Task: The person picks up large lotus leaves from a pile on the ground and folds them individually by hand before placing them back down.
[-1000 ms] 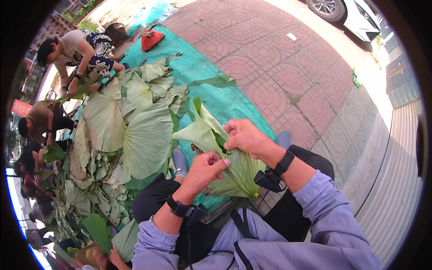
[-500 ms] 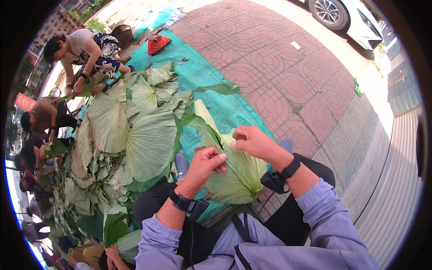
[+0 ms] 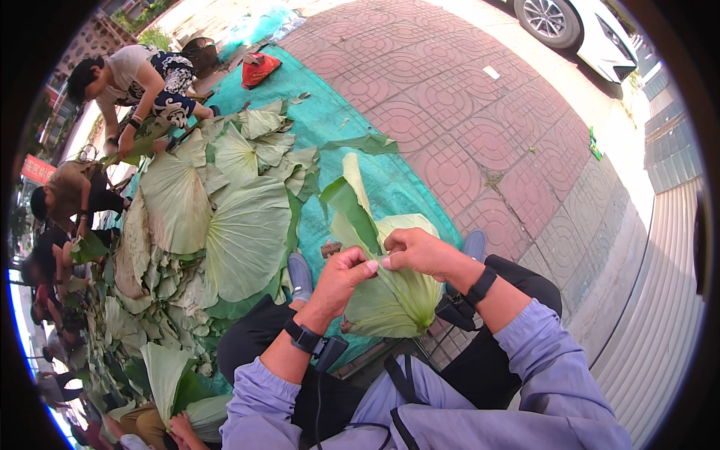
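Head view: the right hand (image 3: 421, 252), apart a moment ago, now meets the left hand (image 3: 342, 279); both pinch the folded leaf (image 3: 401, 301), apparently giving two-handed control.

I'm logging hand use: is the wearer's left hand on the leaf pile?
No, the left hand is beside the right hand, both at one leaf apart from the pile.

Outdoors on a sunlit sidewalk (image 3: 589, 202), judging by patterned red paving tiles (image 3: 442, 101), a white car (image 3: 606, 46) parked nearby and a ribbed pale shutter (image 3: 660, 277) alongside.
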Available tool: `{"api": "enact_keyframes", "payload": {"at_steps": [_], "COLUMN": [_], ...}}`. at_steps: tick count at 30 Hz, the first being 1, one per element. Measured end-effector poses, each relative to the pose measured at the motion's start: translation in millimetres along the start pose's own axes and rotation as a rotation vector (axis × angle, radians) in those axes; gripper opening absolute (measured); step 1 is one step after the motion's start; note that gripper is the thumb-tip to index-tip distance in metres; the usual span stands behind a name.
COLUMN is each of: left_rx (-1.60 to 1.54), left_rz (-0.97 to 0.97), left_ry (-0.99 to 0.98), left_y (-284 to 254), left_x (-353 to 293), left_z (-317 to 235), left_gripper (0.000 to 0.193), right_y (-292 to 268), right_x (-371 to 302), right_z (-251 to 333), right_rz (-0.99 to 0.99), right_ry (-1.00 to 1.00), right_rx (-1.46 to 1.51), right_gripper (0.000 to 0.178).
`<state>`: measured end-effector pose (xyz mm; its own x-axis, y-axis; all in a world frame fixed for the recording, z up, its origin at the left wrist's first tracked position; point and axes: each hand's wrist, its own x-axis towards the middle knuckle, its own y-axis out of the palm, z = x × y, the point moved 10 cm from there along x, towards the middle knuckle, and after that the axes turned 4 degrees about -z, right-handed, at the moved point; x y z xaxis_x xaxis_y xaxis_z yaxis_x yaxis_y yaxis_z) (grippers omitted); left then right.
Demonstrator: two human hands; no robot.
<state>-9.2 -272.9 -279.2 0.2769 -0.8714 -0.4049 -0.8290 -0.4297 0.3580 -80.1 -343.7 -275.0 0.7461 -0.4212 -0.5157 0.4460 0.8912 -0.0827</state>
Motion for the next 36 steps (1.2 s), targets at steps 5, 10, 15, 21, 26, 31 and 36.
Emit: {"api": "enact_keyframes", "payload": {"at_steps": [5,10,15,21,26,31,36], "left_rx": [0.01,0.114,0.136,0.116,0.065,-0.092,-0.125], "left_rz": [0.055,-0.016,-0.027,-0.043,-0.053,-0.072,-0.07], "left_ry": [0.036,0.009,0.03,0.035,0.022,-0.051,-0.092], "left_y": [7,6,4,6,1,4,9], "left_x": [-1,-3,-2,-3,1,0,-3], "left_z": [-4,-6,-9,-11,1,17,19], "left_gripper": [0.008,0.009,0.01,0.011,0.009,0.004,0.003], "right_y": [3,1,-4,-5,-4,4,-1], "right_x": [5,6,2,-3,-9,-9,-6], "right_z": [-14,-13,2,14,29,28,18], "right_rz": [0.053,0.048,-0.01,-0.085,-0.156,-0.136,-0.089], "right_ry": [0.06,0.034,-0.055,-0.171,-0.278,-0.393,-0.21], "right_rx": [0.289,0.286,0.135,-0.007,-0.358,-0.466,-0.425], "right_gripper": [0.028,0.025,0.017,0.018,0.028,0.031,0.029]}}
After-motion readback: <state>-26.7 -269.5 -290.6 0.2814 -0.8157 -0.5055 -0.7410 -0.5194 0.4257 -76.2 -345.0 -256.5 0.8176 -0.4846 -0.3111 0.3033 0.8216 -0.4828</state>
